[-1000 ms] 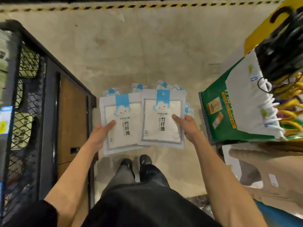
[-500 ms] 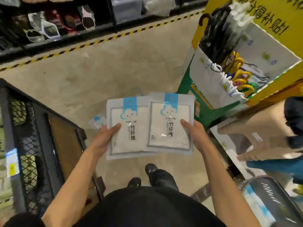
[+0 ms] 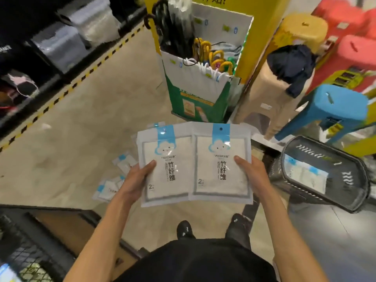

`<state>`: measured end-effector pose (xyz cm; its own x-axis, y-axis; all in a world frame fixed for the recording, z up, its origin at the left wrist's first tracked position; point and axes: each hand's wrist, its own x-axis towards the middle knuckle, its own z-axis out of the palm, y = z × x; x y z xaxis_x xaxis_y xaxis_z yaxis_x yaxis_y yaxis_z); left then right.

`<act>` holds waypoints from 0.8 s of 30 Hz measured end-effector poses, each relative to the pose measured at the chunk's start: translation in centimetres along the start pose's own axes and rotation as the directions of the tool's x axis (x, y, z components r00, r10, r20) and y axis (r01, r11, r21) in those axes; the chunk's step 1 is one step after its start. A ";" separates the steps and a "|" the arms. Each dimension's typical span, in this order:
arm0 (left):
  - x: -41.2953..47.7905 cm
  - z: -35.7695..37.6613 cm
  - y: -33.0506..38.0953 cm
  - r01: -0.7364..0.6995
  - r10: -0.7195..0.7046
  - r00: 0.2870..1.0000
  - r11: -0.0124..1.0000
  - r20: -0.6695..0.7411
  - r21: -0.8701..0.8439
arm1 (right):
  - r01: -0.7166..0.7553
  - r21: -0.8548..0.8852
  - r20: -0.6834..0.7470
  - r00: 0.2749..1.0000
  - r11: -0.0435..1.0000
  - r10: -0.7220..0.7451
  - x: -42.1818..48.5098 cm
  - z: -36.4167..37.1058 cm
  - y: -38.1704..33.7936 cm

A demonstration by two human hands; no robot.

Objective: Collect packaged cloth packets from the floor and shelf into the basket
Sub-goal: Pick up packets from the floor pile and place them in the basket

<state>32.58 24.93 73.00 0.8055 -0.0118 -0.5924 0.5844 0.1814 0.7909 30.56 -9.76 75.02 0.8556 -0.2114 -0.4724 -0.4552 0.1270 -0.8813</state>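
Two white cloth packets with blue cloud labels hang side by side in front of me. My left hand (image 3: pixel 136 184) grips the left packet (image 3: pixel 162 169) by its left edge. My right hand (image 3: pixel 249 176) grips the right packet (image 3: pixel 220 165) by its right edge, and this packet overlaps the left one. A dark mesh basket (image 3: pixel 350 192) stands on the floor to my right with a packet (image 3: pixel 305 176) lying inside. Several more packets (image 3: pixel 114 186) lie scattered on the floor behind my left hand.
A green and white carton of umbrellas (image 3: pixel 195 82) stands straight ahead. Stacked plastic stools (image 3: pixel 337 102) crowd the right side. A black wire shelf unit (image 3: pixel 30 249) is at my lower left. Dark store shelves (image 3: pixel 53 41) line the far left behind yellow-black floor tape.
My view has turned right, bringing the basket and stools into sight. Both hands still hold the two packets, now carried away from the floor pile toward the right.
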 end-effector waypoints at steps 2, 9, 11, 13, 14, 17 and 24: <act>0.2 2.6 0.3 0.010 -0.012 0.998 0.999 0.056 0.037 | 0.005 0.043 -0.050 0.999 0.999 -0.003 -1.2 -2.8 0.2; 1.8 15.3 -0.6 -0.011 -0.021 0.979 0.988 0.204 0.156 | 0.026 0.092 -0.205 0.979 0.995 -0.006 -2.5 -14.6 1.2; 1.8 19.1 -1.7 -0.006 -0.035 0.974 0.984 0.225 0.179 | 0.018 0.099 -0.222 0.975 0.995 0.005 -2.4 -18.6 1.6; 1.4 22.8 -3.2 0.002 -0.045 0.971 0.984 0.235 0.179 | 0.009 0.101 -0.237 0.971 0.995 0.015 -2.5 -22.7 1.9; 1.2 24.7 -4.0 0.008 -0.050 0.971 0.985 0.234 0.174 | 0.006 0.107 -0.245 0.969 0.994 0.021 -2.6 -24.7 2.1; 0.3 30.0 -6.5 0.020 -0.068 0.963 0.983 0.262 0.182 | -0.004 0.114 -0.263 0.964 0.994 0.034 -3.1 -30.4 2.8; -0.8 40.4 -10.6 0.057 -0.151 0.927 0.961 0.344 0.269 | -0.027 0.150 -0.332 0.940 0.988 0.076 -4.6 -41.7 4.5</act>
<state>29.74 -16.69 71.31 0.6922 -0.3764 -0.6158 0.6338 -0.0911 0.7681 14.31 -48.60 72.71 0.6883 -0.5105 -0.5154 -0.4364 0.2762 -0.8563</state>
